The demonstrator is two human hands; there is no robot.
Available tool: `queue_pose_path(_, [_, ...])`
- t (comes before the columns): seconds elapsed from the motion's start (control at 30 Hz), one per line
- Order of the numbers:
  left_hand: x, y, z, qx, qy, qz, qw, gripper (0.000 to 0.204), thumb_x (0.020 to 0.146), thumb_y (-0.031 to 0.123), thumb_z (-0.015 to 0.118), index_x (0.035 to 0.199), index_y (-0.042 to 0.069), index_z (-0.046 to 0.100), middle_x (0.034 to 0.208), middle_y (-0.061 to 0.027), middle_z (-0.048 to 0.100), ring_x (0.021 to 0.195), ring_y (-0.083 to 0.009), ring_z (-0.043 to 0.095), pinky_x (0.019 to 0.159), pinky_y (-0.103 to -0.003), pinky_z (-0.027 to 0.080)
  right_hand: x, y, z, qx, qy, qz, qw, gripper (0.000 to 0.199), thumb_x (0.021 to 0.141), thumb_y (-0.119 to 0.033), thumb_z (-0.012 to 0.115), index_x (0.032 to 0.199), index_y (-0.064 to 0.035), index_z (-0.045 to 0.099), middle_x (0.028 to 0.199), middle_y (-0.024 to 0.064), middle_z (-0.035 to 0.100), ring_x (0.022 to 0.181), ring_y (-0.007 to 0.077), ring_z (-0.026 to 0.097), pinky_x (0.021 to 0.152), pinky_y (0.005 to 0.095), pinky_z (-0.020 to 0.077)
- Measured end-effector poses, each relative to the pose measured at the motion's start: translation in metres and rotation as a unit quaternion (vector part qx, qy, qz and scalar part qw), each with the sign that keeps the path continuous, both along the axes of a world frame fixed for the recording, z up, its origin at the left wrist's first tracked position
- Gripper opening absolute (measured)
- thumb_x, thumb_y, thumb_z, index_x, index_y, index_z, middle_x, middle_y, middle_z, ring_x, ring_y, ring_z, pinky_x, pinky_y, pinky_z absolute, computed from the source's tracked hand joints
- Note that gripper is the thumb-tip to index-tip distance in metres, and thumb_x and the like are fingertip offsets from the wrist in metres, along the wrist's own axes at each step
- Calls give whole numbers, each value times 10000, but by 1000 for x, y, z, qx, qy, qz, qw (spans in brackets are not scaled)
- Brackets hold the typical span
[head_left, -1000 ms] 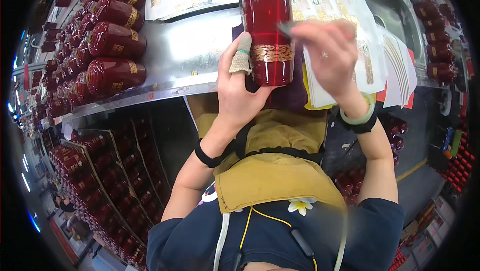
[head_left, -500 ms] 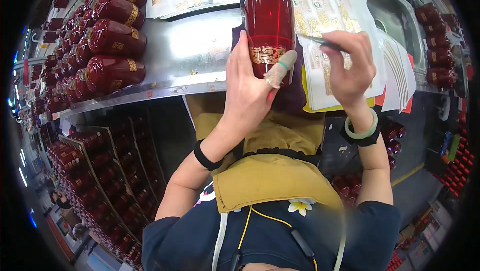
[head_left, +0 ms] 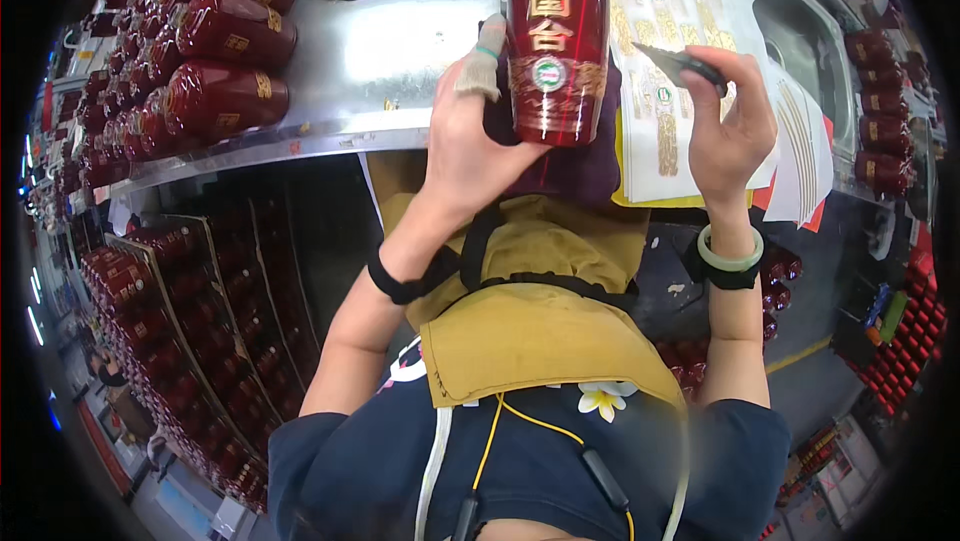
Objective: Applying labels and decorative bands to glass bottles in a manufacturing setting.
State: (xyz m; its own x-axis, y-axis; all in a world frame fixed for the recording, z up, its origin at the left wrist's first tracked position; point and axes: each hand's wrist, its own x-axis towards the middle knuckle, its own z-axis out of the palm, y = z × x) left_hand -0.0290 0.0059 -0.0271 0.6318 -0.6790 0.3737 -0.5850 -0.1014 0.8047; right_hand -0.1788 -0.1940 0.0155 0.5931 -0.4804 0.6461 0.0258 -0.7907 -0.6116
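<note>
The left hand (head_left: 470, 141) has its grip clenched around a glossy dark-red ceramic bottle with gold markings (head_left: 556, 41), held over the steel table (head_left: 400, 51). Just right of it, the right hand (head_left: 728, 131) pinches thin dark tweezers (head_left: 680, 63) above sheets of gold labels (head_left: 690, 1). Far left lie more red bottles (head_left: 225, 91).

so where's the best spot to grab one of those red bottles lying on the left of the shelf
Probably around the broad middle of the body, coming from above. The nearest lying red bottle rests on its side on the metal shelf with its round flank up and other bottles packed close behind it, so only the top and near side are free. The left hand holds the standing red bottle in the same way, around the body.
</note>
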Motion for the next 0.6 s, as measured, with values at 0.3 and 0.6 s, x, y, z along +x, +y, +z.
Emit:
queue_pose_path(0.3, [9, 1, -11, -9, -11, -46, 999, 948, 678, 186, 947, 1467, -70, 488, 1290, -204, 651, 1161, -289, 637, 1010, -378, 499, 5, 5, -15, 58, -9, 10, 998, 153, 909, -22, 768, 1059, -15, 736, 950, 48, 729, 838, 112, 660, 779, 249, 524])
queue_pose_path(0.6, [5, 3, -13, 8, -18, -48, 999, 1004, 702, 144, 934, 1534, -65, 412, 1419, -222, 613, 1304, -283, 613, 1114, -391, 470, 9, 11, -11, -51, 9, -7, 999, 211, 816, 16, 805, 1011, -53, 766, 944, 43, 762, 853, 179, 680, 808, 306, 518])
